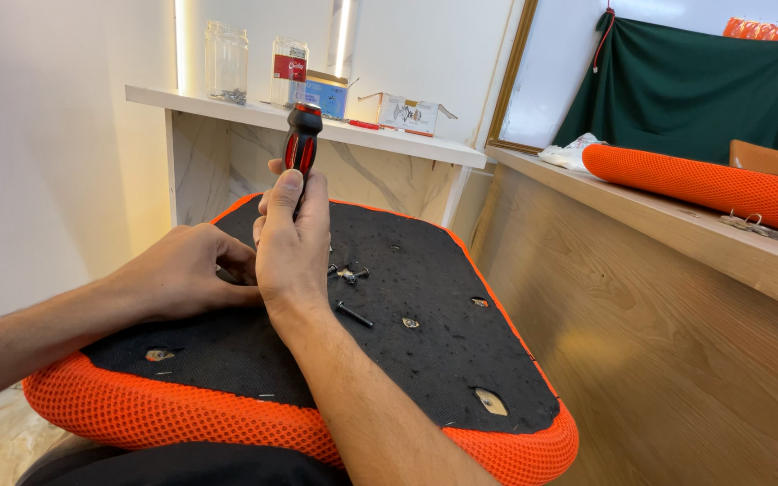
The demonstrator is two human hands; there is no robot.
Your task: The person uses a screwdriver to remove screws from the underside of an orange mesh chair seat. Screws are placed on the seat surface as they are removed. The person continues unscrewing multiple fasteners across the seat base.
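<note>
Right hand (292, 243) upright—gripping screwdriver (302, 139)—left hand (186, 274) beside.

Seat cushion (425, 360) lies underside up before the person, loose bolts (351, 292) on it right of the hands. Shelf (227, 103) behind carries jars (227, 63) and a box (407, 112); worktop (677, 225) to the right carries a padded roll (704, 184).

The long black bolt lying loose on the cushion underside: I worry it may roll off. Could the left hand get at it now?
Probably not directly: the right hand, gripping the screwdriver, and its forearm lie between the left hand and the long black bolt.
</note>
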